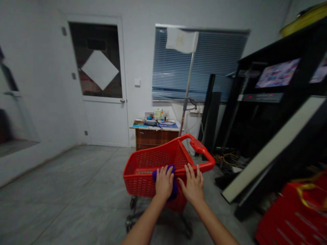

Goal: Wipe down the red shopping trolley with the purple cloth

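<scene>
A red plastic shopping cart (143,185) stands in front of me, its handle (208,160) to the right. A purple cloth (175,189) is folded over the cart's near rim, hanging partly inside and partly outside. My left hand (165,183) is closed over the cloth at the rim, its fingers pointing away from me. On the rim just right of the cloth, where the handle begins, my right hand (193,183) rests with spread fingers and holds nothing. The undersides of both hands are hidden.
A small brown cabinet (155,136) with clutter on top stands behind the cart. Right of it are a flag pole (189,78), leaning panels (270,153), floor cables (230,159) and a black rack (278,112). A red bag (288,211) sits at lower right; a white door (106,120) is at left.
</scene>
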Action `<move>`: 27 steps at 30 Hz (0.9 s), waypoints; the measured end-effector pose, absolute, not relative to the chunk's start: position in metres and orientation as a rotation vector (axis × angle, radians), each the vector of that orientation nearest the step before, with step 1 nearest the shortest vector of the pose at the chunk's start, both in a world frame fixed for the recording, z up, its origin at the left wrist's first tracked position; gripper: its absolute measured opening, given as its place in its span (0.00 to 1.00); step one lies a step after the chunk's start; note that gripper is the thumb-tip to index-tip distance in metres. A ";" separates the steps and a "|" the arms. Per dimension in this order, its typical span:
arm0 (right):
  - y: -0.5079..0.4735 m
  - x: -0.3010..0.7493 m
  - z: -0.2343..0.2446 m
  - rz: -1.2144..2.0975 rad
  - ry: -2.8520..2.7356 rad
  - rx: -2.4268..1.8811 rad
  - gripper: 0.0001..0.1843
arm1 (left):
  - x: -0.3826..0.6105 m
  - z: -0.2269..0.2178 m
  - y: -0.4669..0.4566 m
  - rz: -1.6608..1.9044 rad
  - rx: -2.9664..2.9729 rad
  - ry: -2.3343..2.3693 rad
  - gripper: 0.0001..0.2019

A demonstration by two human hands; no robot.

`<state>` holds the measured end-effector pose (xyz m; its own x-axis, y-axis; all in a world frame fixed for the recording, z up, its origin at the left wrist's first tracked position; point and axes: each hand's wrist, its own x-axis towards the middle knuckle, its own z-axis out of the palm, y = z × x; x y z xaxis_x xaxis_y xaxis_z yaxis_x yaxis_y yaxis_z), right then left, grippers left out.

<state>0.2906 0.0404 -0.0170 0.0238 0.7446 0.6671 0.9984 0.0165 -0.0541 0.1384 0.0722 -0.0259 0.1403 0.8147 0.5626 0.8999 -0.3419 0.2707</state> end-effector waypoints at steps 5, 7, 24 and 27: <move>0.037 0.303 -0.013 -0.639 -1.760 -1.803 0.36 | 0.143 -0.024 0.072 -0.997 -2.316 -1.696 0.20; 0.038 0.309 -0.013 -0.645 -1.684 -1.829 0.37 | 0.122 -0.032 0.076 -0.975 -2.279 -1.712 0.20; 0.018 0.304 -0.002 -0.627 -1.710 -1.771 0.39 | 0.141 -0.021 0.073 -1.035 -2.264 -1.653 0.21; 0.017 0.317 0.001 -0.683 -1.603 -1.776 0.40 | 0.107 -0.030 0.085 -0.993 -2.237 -1.677 0.20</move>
<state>0.3175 0.0166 0.0013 0.1204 0.6579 0.7434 0.9919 -0.0492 -0.1171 0.1069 0.0850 -0.0304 0.1435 0.7878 0.5990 0.9040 -0.3507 0.2447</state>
